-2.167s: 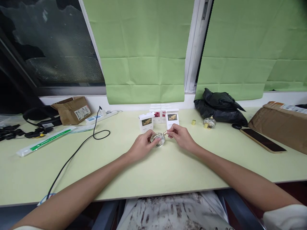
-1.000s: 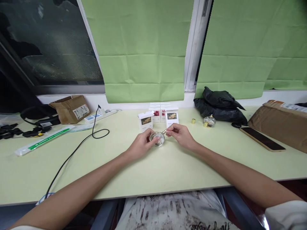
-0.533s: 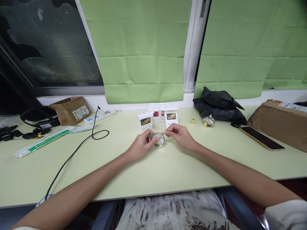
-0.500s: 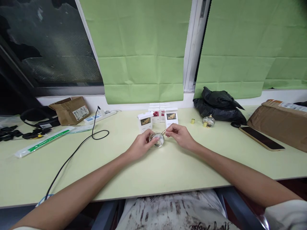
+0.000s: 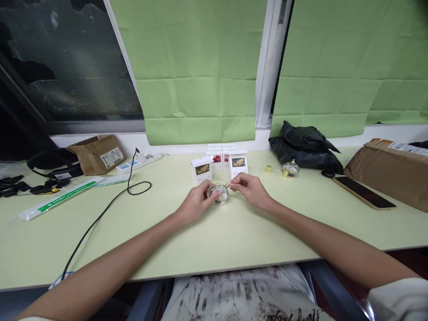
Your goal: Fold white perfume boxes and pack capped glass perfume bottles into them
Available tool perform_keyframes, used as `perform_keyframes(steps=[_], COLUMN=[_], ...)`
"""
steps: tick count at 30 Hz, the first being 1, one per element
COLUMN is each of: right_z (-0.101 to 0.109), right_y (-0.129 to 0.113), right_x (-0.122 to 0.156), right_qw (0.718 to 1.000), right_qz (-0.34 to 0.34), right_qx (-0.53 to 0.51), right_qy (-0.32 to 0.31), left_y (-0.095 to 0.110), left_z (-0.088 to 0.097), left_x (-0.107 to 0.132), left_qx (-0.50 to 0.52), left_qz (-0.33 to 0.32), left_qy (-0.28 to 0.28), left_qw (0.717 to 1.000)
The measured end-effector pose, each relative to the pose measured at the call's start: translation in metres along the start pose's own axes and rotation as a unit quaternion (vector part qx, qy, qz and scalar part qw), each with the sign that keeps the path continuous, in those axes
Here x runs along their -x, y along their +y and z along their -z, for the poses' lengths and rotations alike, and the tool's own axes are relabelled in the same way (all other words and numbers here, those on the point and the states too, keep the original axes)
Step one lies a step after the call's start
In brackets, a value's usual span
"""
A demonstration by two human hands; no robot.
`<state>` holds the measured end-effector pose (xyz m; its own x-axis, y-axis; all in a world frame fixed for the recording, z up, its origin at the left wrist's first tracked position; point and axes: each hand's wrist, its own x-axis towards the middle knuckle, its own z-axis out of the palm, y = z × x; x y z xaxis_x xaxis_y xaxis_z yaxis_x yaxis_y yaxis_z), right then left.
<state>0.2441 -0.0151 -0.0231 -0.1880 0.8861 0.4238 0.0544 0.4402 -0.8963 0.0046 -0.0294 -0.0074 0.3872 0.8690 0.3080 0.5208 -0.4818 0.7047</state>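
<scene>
My left hand [image 5: 197,199] is closed around a round, flat glass bottle [image 5: 220,196], its thumb lying across the clear face. Something pale shows inside the glass. The bottle is tilted, with its gold neck pointing up to the right. At that neck, the fingers of my right hand [image 5: 250,189] are pinched together; they hide most of the small gold part they grip. Two white boxes with a flower picture stand just behind my hands, the left box [image 5: 202,171] with its top flap raised and the right box [image 5: 238,164] beside it.
More white boxes [image 5: 217,159] with red pictures stand behind. To the right are a gold cap [image 5: 268,169], a second round bottle [image 5: 290,169], a black bag [image 5: 304,147], a phone [image 5: 364,192] and a carton [image 5: 388,169]. A black cable [image 5: 103,213] crosses the table's left side.
</scene>
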Motion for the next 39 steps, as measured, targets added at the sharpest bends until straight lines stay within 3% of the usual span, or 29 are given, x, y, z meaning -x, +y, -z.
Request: perform_keyframes(steps=[7, 15, 23, 31, 39], right_z=[-0.004, 0.001, -0.003, -0.004, -0.003], right_y=[-0.002, -0.002, -0.001, -0.002, -0.008], right_x=[0.001, 0.000, 0.003, -0.001, 0.003], right_qw=[1.000, 1.000, 0.995, 0.998, 1.000], right_qz=[-0.010, -0.006, 0.048, -0.008, 0.006], right_qx=[-0.006, -0.013, 0.080, -0.054, 0.030], right_qy=[0.015, -0.007, 0.023, 0.013, 0.003], left_y=[-0.001, -0.010, -0.006, -0.011, -0.005], left_z=[-0.001, -0.001, 0.002, 0.001, 0.003], left_x=[0.000, -0.005, -0.001, -0.005, -0.002], left_qx=[0.004, 0.091, 0.023, 0.068, -0.004], left_qz=[-0.001, -0.005, -0.020, -0.020, -0.030], left_qy=[0.009, -0.015, 0.002, -0.006, 0.004], left_qw=[1.000, 0.996, 1.000, 0.997, 1.000])
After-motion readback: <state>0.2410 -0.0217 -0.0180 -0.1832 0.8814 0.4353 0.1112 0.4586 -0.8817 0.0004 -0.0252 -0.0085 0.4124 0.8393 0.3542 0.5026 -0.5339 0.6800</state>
